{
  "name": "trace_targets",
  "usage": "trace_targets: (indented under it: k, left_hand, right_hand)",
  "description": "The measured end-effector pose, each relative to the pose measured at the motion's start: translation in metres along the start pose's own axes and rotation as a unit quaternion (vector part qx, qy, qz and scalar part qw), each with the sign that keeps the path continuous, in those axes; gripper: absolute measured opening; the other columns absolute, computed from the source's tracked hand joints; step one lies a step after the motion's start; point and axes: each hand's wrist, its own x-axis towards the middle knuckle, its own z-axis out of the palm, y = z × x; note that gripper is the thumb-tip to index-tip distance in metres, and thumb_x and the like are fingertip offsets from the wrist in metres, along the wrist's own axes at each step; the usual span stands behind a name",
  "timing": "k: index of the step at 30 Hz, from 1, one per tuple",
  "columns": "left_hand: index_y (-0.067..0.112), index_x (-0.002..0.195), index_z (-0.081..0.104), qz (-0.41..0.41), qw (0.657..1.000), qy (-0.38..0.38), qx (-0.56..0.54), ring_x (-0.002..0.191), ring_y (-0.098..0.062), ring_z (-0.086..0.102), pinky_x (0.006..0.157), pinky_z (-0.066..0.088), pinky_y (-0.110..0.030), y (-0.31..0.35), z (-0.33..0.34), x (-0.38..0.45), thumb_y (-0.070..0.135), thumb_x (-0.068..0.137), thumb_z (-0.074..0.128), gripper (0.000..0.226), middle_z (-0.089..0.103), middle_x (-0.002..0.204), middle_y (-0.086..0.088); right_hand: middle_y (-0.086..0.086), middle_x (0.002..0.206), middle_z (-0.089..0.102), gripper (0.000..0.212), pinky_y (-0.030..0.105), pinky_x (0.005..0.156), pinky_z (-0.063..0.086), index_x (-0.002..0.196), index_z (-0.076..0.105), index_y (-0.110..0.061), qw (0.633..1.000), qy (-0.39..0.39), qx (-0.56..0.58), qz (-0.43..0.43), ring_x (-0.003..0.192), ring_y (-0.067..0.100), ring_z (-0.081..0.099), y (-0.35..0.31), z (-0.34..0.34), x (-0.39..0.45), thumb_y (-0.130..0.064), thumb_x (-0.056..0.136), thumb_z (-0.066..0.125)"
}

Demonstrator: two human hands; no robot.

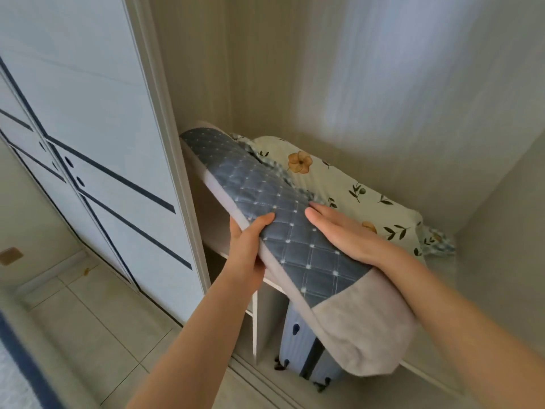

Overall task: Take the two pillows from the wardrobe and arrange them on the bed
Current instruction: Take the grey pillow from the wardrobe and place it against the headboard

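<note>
no readable text, labels or numbers anywhere in view.

Head view, close, tilted down into open wardrobe (pixel 383 84), shelf level

— The blue pillow (pixel 265 208), mid-frame: what is it made of?
— Quilted cloth with a slight sheen, stitched in diamonds with pale dots; its edge and lower end are plain matt beige fabric, softly napped.
— And the floral pillow (pixel 339 184) behind it?
— Smooth printed cotton-like cloth, matt.
— The wardrobe (pixel 383 84) walls?
— Pale wood-grain laminate, matt.
— The door (pixel 97 119) at left?
— Smooth painted-looking panel with dark strips, faintly glossy.
— The floor (pixel 88 320), lower left?
— Light tiles, smooth, low sheen.
</note>
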Motion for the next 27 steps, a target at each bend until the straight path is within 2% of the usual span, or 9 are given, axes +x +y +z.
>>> trace_targets:
  k: [3, 8, 14, 17, 20, 23, 25, 27]
  left_hand:
    - [0.041, 0.129, 0.053, 0.033, 0.998, -0.014, 0.049, 0.115, -0.031, 0.064, 0.099, 0.049, -0.057, 0.009, 0.000, -0.015, 0.018, 0.078, 0.075, 0.060, 0.068, 0.125, -0.003]
    - [0.046, 0.146, 0.038, 0.070, 0.991, -0.024, 0.109, 0.121, -0.028, 0.059, 0.104, 0.047, -0.050, 0.024, 0.003, -0.044, 0.021, 0.077, 0.071, 0.080, 0.057, 0.139, -0.002]
    - [0.050, 0.146, 0.035, 0.091, 0.988, -0.006, 0.128, 0.118, -0.030, 0.062, 0.100, 0.050, -0.051, 0.013, 0.004, -0.079, 0.016, 0.083, 0.065, 0.077, 0.058, 0.138, -0.005]
    - [0.053, 0.142, 0.036, 0.103, 0.985, 0.030, 0.136, 0.110, -0.025, 0.068, 0.093, 0.056, -0.047, -0.006, 0.003, -0.101, 0.017, 0.077, 0.071, 0.082, 0.064, 0.129, -0.001]
    - [0.045, 0.139, 0.042, 0.108, 0.979, 0.095, 0.147, 0.101, -0.021, 0.072, 0.085, 0.060, -0.044, -0.019, 0.001, -0.121, 0.019, 0.074, 0.083, 0.081, 0.068, 0.122, 0.000]
    - [0.034, 0.133, 0.048, 0.082, 0.965, 0.170, 0.183, 0.091, -0.020, 0.075, 0.075, 0.062, -0.040, -0.031, 0.001, -0.140, 0.026, 0.066, 0.091, 0.080, 0.072, 0.113, -0.001]
    - [0.029, 0.125, 0.055, 0.060, 0.956, 0.202, 0.205, 0.085, -0.019, 0.076, 0.068, 0.062, -0.036, -0.042, 0.000, -0.154, 0.025, 0.064, 0.092, 0.071, 0.076, 0.103, 0.000]
    - [0.026, 0.118, 0.061, 0.052, 0.950, 0.227, 0.209, 0.083, -0.021, 0.076, 0.069, 0.063, -0.038, -0.053, -0.002, -0.165, 0.020, 0.066, 0.090, 0.060, 0.078, 0.097, -0.001]
  right_hand:
    - [-0.022, 0.156, 0.026, 0.081, 0.028, 0.107, 0.020, 0.148, 0.022, -0.048, 0.998, -0.015, 0.062, -0.011, 0.141, 0.006, 0.028, -0.007, 0.003, -0.018, -0.086, 0.077, 0.026]
    - [-0.022, 0.155, 0.026, 0.074, 0.029, 0.114, 0.020, 0.148, 0.023, -0.049, 0.986, -0.015, 0.161, -0.030, 0.140, 0.004, 0.028, -0.011, 0.023, -0.040, -0.077, 0.082, 0.040]
    - [-0.020, 0.154, 0.026, 0.074, 0.020, 0.099, 0.020, 0.150, 0.019, -0.046, 0.976, 0.001, 0.210, -0.062, 0.126, -0.006, 0.027, -0.004, 0.050, -0.062, -0.070, 0.085, 0.044]
    - [-0.021, 0.155, 0.022, 0.075, 0.018, 0.103, 0.018, 0.149, 0.015, -0.047, 0.972, 0.007, 0.219, -0.089, 0.130, -0.008, 0.023, 0.010, 0.065, -0.081, -0.069, 0.085, 0.047]
    - [-0.026, 0.151, 0.018, 0.079, 0.021, 0.109, 0.018, 0.147, 0.009, -0.053, 0.972, 0.003, 0.206, -0.116, 0.133, -0.009, 0.020, 0.027, 0.086, -0.105, -0.074, 0.080, 0.045]
    - [-0.020, 0.157, 0.009, 0.075, 0.035, 0.115, 0.023, 0.139, -0.004, -0.066, 0.975, -0.012, 0.168, -0.144, 0.142, 0.002, 0.016, 0.046, 0.108, -0.128, -0.077, 0.079, 0.040]
    - [-0.014, 0.159, 0.005, 0.072, 0.045, 0.118, 0.021, 0.137, -0.007, -0.068, 0.977, -0.015, 0.149, -0.152, 0.147, 0.011, 0.011, 0.060, 0.119, -0.139, -0.078, 0.080, 0.035]
    - [-0.017, 0.158, 0.006, 0.069, 0.044, 0.118, 0.020, 0.142, -0.002, -0.063, 0.975, -0.026, 0.164, -0.148, 0.147, 0.010, 0.012, 0.071, 0.123, -0.146, -0.076, 0.083, 0.031]
